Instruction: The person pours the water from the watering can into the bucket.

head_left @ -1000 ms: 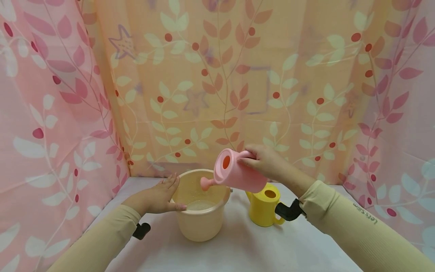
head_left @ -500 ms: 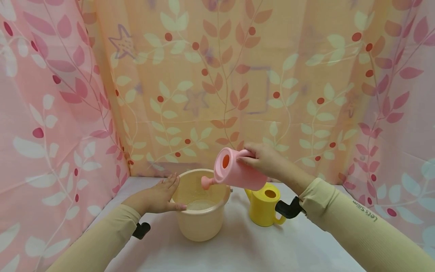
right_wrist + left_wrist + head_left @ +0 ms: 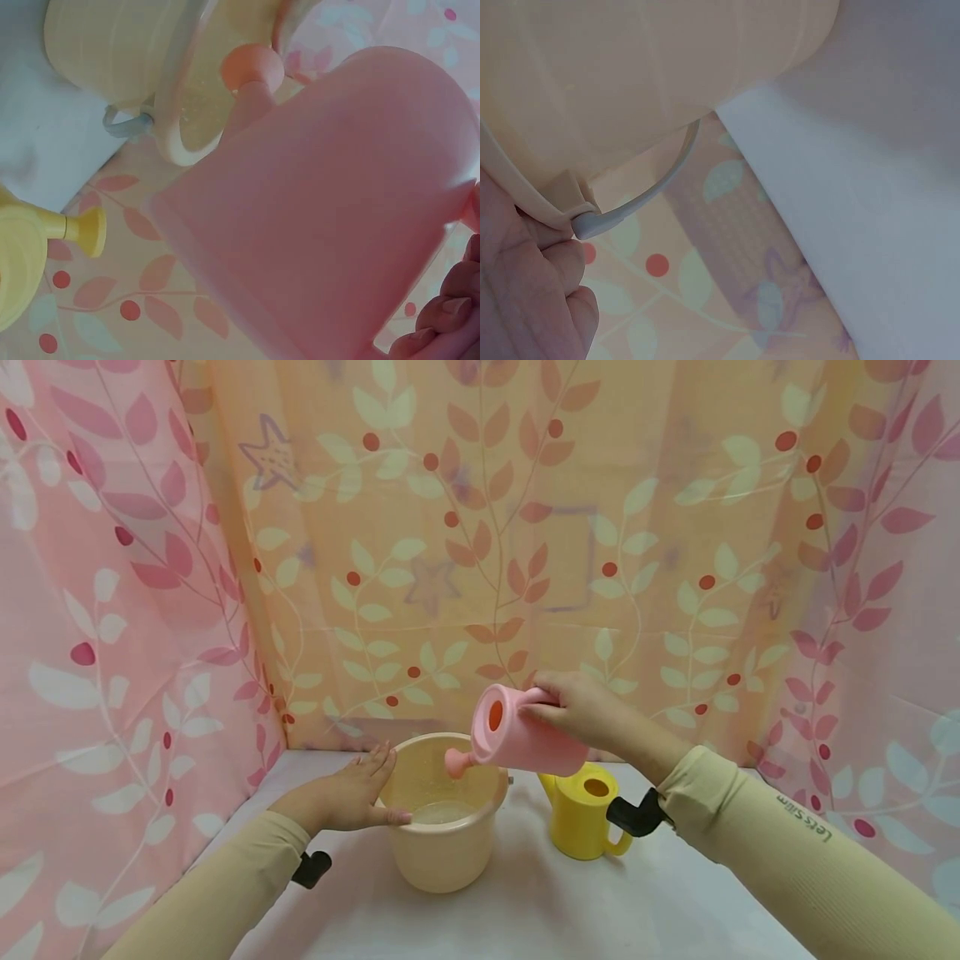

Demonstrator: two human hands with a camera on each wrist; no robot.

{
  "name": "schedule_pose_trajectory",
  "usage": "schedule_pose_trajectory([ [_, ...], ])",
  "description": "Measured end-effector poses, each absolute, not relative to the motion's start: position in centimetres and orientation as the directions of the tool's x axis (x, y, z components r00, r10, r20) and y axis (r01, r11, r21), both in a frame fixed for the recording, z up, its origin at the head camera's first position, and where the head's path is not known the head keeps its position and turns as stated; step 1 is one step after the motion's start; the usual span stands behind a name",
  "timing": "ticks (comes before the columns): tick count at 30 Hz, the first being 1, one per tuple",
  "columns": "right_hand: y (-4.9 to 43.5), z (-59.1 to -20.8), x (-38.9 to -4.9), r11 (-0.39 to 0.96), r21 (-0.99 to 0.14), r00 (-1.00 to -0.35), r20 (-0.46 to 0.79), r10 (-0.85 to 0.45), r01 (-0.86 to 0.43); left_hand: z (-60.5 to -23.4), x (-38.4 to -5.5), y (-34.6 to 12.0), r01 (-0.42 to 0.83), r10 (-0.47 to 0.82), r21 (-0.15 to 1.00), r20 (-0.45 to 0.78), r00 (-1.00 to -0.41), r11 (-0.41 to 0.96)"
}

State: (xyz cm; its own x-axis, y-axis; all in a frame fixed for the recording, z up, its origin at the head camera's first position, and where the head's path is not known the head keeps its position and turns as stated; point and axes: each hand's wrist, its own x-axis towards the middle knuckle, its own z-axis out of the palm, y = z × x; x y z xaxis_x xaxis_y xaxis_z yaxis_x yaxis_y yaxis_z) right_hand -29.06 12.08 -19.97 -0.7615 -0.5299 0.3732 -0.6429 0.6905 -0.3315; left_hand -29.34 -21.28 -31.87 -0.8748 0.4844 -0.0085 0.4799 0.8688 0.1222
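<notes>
My right hand (image 3: 581, 706) grips the handle of a pink watering can (image 3: 525, 739), tipped toward the left. Its round sprinkler head (image 3: 456, 763) hangs just inside the mouth of a cream plastic bucket (image 3: 442, 860). Shallow water (image 3: 441, 812) seems to show on the bucket's bottom. On the bucket's left rim rests my left hand (image 3: 345, 793), fingers spread and straight, thumb over the near edge. The left wrist view catches these fingers (image 3: 562, 266) beside the grey bail handle (image 3: 641, 199). In the right wrist view the pink can's body hides part of the bucket.
A yellow watering can (image 3: 585, 822) stands on the white table (image 3: 600, 902) right of the bucket, below my right forearm. Leaf-patterned curtains (image 3: 480, 527) close off the back and both sides.
My right hand has risen slightly and tipped the pink watering can a little further, its bottom end lifting. The left hand and the bucket keep their places.
</notes>
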Motion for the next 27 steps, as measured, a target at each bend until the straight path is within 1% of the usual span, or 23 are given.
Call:
schedule_pose_trajectory([
  [10,11.76,-19.85,-28.95,0.704,-0.314,-0.768,0.332,-0.548,-0.637,-31.8,-29.24,-21.17,0.477,0.483,0.131,-0.013,-0.876,0.869],
  [15,11.64,-19.68,-28.9,0.7,-0.287,-0.752,0.346,-0.561,-0.654,-31.84,-29.26,-21.18,0.478,0.484,0.134,-0.011,-0.875,0.868],
  [27,11.37,-19.43,-29.02,0.684,-0.262,-0.727,0.353,-0.588,-0.681,-32.13,-29.48,-21.25,0.489,0.493,0.129,0.002,-0.87,0.863],
])
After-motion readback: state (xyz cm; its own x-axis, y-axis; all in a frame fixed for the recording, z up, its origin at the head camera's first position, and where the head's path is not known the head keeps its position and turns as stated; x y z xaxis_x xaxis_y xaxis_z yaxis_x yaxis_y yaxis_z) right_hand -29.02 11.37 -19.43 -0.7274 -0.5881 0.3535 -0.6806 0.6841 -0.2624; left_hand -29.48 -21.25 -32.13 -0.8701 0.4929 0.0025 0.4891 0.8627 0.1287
